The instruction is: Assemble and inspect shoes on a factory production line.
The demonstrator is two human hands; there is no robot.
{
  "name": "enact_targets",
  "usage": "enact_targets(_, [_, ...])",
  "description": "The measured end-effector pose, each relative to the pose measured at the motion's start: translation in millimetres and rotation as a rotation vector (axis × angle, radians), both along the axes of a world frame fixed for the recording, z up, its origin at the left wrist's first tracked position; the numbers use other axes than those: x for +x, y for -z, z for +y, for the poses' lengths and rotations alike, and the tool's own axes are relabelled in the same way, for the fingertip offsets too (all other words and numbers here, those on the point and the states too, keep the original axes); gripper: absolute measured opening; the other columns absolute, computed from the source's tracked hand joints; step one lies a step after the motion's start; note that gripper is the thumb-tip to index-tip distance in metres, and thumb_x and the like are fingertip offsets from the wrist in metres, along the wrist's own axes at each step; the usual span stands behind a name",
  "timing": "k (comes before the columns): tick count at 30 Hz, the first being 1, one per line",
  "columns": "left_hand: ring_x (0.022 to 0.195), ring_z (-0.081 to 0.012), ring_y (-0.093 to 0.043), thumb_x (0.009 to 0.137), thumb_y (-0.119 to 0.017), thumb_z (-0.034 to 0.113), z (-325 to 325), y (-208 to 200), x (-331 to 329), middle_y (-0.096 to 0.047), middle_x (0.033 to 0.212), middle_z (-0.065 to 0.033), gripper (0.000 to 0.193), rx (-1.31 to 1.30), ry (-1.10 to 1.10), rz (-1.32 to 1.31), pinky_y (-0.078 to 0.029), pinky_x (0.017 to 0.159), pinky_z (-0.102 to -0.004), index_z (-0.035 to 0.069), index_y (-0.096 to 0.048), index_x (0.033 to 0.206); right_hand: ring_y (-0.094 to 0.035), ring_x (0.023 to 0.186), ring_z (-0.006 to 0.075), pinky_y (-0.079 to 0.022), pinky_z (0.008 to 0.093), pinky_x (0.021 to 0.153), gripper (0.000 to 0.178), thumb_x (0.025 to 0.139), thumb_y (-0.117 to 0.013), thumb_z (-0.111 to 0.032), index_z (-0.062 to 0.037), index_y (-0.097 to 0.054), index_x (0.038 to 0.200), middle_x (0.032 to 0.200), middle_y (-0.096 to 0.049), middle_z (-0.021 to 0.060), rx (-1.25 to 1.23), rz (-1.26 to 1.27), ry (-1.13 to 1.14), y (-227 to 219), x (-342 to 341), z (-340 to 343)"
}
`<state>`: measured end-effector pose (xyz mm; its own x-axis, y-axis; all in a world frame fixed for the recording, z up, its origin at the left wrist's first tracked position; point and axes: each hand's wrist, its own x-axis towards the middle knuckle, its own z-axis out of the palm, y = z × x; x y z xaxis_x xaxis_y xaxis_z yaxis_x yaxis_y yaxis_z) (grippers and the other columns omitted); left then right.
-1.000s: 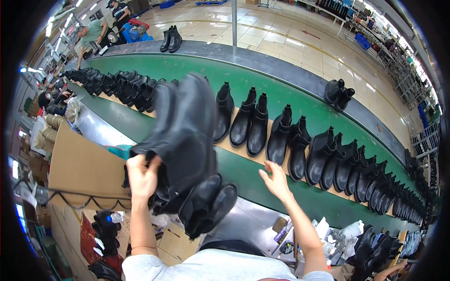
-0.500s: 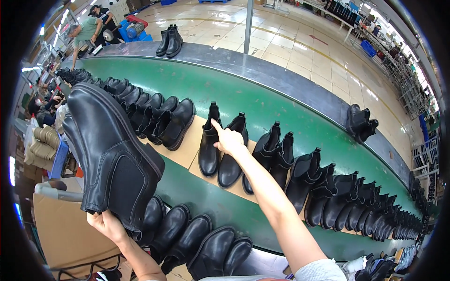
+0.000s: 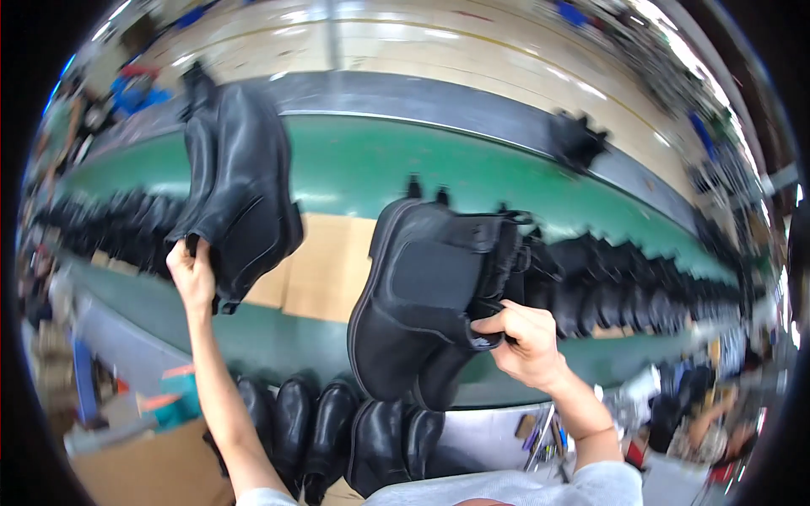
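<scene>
A long green bench (image 3: 354, 169) is curving across the middle of the frame, with a pale tiled floor (image 3: 472, 51) spreading behind it along the top and a grey metal ledge (image 3: 396, 93) running between the two. A dense row of black boots (image 3: 641, 291) is filling the bench at centre right, and a blurred row of dark footwear (image 3: 110, 219) is taking up the left. Between these rows, a tan cardboard sheet (image 3: 329, 266) is lying on the green at the centre. A brown panel (image 3: 156, 464) is occupying the lower left corner, while more black boots (image 3: 380, 438) are crowding the bottom centre, between the forearms. A small dark cluster of boots (image 3: 578, 139) is sitting on the ledge at upper right, and a teal item (image 3: 181, 396) is showing at lower left, beside the left forearm. The left hand (image 3: 192, 274) is gripping one pair of boots (image 3: 253, 160) by the openings at left of centre; its toes are pointing up, above the fingers, and it is hiding part of the left row. The right hand (image 3: 525, 341) is closing around the opening edge of another pair (image 3: 422, 274) at the centre; that pair is hanging toes down to the left of the fingers, blocking the near end of the right row.
</scene>
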<state>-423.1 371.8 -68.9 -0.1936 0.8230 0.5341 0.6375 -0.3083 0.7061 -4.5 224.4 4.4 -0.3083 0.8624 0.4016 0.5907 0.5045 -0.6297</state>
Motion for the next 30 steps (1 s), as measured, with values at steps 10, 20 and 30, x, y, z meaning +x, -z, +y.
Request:
enact_targets(10, [0.088,-0.0431,-0.057,0.077,-0.059,0.021,119.2,145.2,5.0,-0.059,0.085,-0.0274,0.028,-0.581,-0.042,0.803,-0.045,0.075,-0.0502,-0.004,-0.057,0.090,-0.062,0.071,0.0295,-0.048,0.0414,0.058,0.013,0.067,-0.059,-0.005,-0.0023,-0.053,0.078,0.072,-0.062,0.0103,-0.275,-0.434,-0.230,-9.9,93.3,-108.1])
enact_targets(20, [0.093,-0.0411,-0.056,0.080,-0.060,0.022,60.6,99.8,67.9,-0.057,0.100,-0.0240,0.035,-0.408,-0.141,0.682,-0.045,0.078,-0.0469,-0.002,-0.055,0.105,-0.063,0.057,0.0221,-0.047,0.0344,0.051,0.011,0.064,-0.062,-0.019,-0.0114,-0.065,0.056,0.055,-0.062,0.0039,0.417,-0.876,-0.606,1.4,84.3,-138.4])
enact_targets(30, [0.097,-0.0302,-0.054,0.084,-0.058,0.020,-175.9,1.9,236.3,-0.055,0.106,-0.0198,0.035,-0.469,0.843,0.312,-0.044,0.081,-0.0370,-0.003,-0.054,0.110,-0.058,0.060,0.0153,-0.036,0.0359,0.064,0.012,0.063,-0.059,-0.022,-0.0173,-0.063,0.053,0.054,-0.060,-0.0033,0.659,-0.931,-0.820,47.4,81.7,-191.1])
